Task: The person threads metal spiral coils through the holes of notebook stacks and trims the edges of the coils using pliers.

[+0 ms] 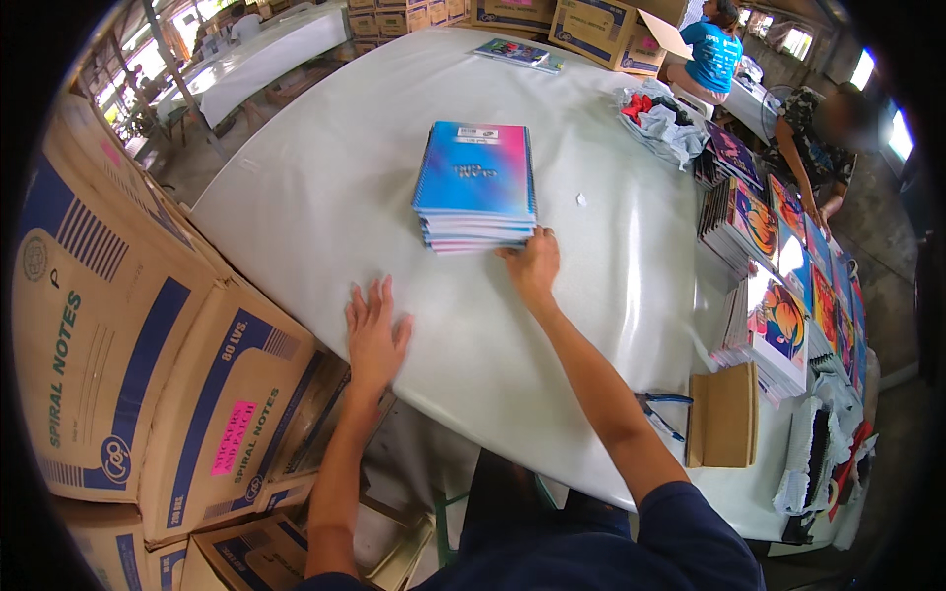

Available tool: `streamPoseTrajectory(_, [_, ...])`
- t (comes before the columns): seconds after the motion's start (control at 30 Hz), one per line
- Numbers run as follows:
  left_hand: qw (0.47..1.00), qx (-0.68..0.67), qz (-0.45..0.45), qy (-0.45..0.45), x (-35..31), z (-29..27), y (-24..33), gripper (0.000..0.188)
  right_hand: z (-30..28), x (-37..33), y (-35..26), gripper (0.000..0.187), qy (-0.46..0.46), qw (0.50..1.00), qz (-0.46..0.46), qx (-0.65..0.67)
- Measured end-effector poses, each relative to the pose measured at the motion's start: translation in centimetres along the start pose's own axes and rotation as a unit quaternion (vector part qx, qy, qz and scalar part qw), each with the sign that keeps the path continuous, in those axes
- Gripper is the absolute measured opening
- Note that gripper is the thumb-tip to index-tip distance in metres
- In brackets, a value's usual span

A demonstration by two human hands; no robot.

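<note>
A stack of spiral notebooks [478,177] with blue and pink covers lies in the middle of the white-covered table [325,217]. Its wire bindings run along the left side, and the lower notebooks sit slightly fanned out. My right hand [533,264] grips the near right corner of the stack, with the thumb along the near edge and the fingers at the right side. Closer to me, on the left near the table's edge, my left hand [376,337] is held palm down with fingers spread and nothing in it.
Cardboard cartons [227,394] crowd the left side. On the right are piles of colourful notebooks [778,325], crumpled plastic [665,128], pliers [662,414] and a small cardboard piece [722,416]. Another person [813,138] reaches toward those piles. Thin booklets [512,51] and boxes [601,34] are at the far end.
</note>
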State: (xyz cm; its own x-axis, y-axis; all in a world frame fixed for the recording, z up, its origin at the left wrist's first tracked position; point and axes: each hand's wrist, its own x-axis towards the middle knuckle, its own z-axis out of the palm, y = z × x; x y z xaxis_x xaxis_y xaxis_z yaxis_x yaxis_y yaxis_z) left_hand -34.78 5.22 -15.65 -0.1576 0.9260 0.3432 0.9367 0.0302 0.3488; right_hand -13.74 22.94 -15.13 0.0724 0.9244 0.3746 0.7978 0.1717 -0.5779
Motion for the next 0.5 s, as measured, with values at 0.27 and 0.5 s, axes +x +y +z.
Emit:
streamPoseTrajectory(0.27, [0.999, -0.043, -0.009, 0.024, 0.5, -0.6, 0.8, 0.058, 10.0, 9.9, -6.5, 0.052, 0.037, 0.998, 0.045, -0.008])
streamPoseTrajectory(0.5, [0.999, -0.041, -0.032, 0.013, 0.3, -1.1, 0.5, 0.057, 18.4, 17.8, -10.9, 0.050, 0.059, 0.998, 0.010, 0.008])
